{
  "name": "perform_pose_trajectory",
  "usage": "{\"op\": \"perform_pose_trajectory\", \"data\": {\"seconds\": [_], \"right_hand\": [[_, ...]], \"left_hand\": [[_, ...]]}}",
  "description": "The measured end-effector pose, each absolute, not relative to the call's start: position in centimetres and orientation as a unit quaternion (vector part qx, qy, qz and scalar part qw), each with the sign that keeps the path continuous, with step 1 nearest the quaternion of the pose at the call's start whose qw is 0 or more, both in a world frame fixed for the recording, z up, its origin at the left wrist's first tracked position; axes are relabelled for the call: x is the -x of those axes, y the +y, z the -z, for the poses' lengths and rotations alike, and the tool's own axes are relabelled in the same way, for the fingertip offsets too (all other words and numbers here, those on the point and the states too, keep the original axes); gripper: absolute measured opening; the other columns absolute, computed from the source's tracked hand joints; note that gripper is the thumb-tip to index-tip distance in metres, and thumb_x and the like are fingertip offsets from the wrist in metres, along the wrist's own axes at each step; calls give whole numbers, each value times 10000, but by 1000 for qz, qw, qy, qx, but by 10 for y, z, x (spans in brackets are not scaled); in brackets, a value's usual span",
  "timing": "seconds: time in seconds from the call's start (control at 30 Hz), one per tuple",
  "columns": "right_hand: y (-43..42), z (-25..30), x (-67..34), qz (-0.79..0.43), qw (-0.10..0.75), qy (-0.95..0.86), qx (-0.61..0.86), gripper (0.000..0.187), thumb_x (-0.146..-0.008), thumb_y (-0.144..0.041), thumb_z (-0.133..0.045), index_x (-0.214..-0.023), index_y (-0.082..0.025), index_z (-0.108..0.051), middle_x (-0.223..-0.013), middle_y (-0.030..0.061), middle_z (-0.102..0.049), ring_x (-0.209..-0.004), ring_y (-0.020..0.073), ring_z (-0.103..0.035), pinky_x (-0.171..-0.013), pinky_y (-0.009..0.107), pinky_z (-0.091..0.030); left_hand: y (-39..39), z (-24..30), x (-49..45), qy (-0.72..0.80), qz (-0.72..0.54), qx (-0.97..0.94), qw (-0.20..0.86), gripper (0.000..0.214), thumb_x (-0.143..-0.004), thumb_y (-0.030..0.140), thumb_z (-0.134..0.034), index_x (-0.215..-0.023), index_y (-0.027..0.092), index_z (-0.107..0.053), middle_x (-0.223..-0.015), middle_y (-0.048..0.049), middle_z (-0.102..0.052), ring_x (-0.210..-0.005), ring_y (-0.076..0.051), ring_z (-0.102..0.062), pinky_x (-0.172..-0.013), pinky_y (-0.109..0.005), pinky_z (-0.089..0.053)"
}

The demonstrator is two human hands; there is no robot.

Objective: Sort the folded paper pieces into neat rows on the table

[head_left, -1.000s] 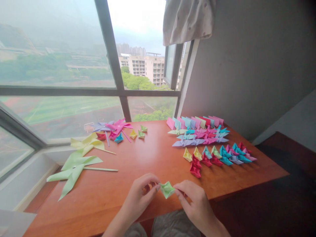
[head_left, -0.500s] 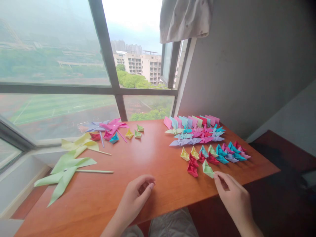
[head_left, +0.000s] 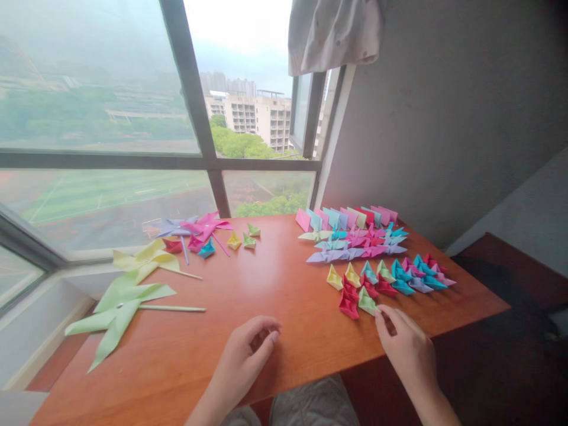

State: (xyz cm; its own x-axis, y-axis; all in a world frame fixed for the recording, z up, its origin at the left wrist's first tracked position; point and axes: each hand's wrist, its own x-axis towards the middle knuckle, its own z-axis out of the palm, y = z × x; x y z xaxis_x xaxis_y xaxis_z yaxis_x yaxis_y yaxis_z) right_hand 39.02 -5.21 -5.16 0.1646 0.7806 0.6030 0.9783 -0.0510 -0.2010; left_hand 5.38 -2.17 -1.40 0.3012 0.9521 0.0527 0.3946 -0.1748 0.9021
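My right hand point(head_left: 406, 340) pinches the near right tip of a light green paper boat point(head_left: 367, 302) between thumb and forefinger. That boat sits beside a red paper boat point(head_left: 348, 306), at the front of several rows of folded boats in yellow, blue, red and purple. Resting on the table near its front edge is my left hand point(head_left: 251, 355), its fingers curled towards the thumb with nothing visible in them.
Behind the boats stand rows of paper cranes point(head_left: 335, 254) and upright folded cards point(head_left: 341, 219). Left on the wooden table point(head_left: 266, 284) lie a green pinwheel point(head_left: 118, 313), a yellow pinwheel point(head_left: 146, 260) and a pink pinwheel point(head_left: 206, 226). Several small boats point(head_left: 249, 241) lie near the window.
My right hand has moved slightly left with the light green boat, bringing it closer to the red boat. My left hand stays about where it was.
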Motion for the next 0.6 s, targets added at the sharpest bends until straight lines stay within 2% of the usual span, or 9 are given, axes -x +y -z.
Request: {"op": "perform_pose_trajectory", "data": {"seconds": [0.2,0.6], "right_hand": [[-50,53,-389,152,312,-615,708,359,-947,-454,-469,-968,-185,-707,-824,59,-724,-646,153,-647,-625,246,-444],[-46,57,-389,156,318,-620,700,326,-943,-406,-464,-960,-199,-715,-910,57,-740,-718,160,-676,-637,240,-464]], "left_hand": [[-22,12,-54,490,-331,-690,418,222,-900,333,-526,-942,183,-685,-801,-40,-689,-696,-172,-609,-642,-245,-466],[-22,12,-54,488,-330,-688,425,233,-898,340,-523,-944,177,-683,-810,-47,-692,-700,-171,-608,-650,-245,-464]]}}
